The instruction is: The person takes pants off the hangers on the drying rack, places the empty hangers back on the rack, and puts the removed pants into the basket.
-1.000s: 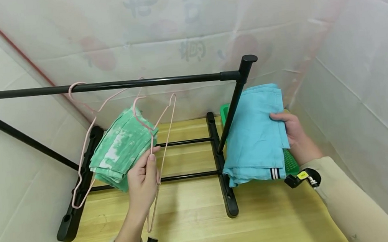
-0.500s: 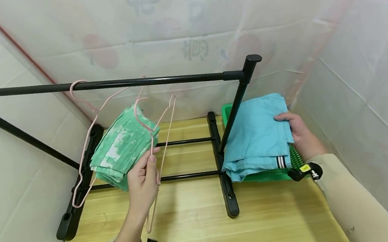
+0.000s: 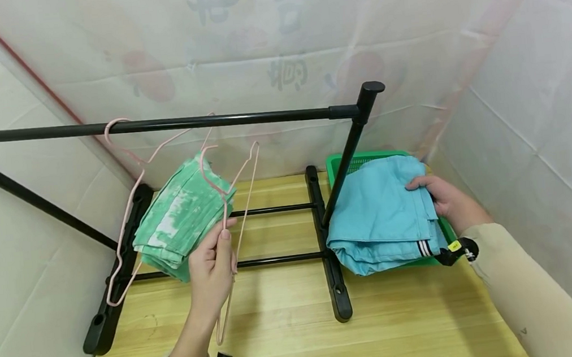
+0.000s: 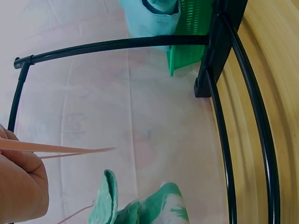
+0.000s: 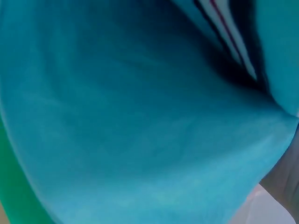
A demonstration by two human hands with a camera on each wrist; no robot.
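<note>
Tabletop (image 3: 290, 342), pale and wood-grained, lies nearest. Above it the left hand (image 3: 212, 270) pinches a pink hanger (image 3: 224, 206) between thumb and fingers, its hook free of any bar. Black devices sit at both wrists, the right one (image 3: 456, 250) marked with yellow.

At the right, a green mesh basket (image 3: 376, 154) stands on the table with a folded blue cloth (image 3: 380, 210) lying in and over it; the cloth's near left part spills across the rim, a black-and-white striped band at its near edge. The right hand (image 3: 446, 201) grips the cloth's right side, thumb on top, fingers hidden.

A black rack's right foot (image 3: 340, 287) lies just left of the basket, and its slanting upright (image 3: 343, 168) crosses in front of the basket's left side. Just beyond the left hand is a folded green-and-white cloth (image 3: 177, 216). A second pink hanger (image 3: 145, 161) hooks over the top rail (image 3: 240, 118). Farthest back rises a pale, creased sheet (image 3: 247, 80) with faint lettering.
</note>
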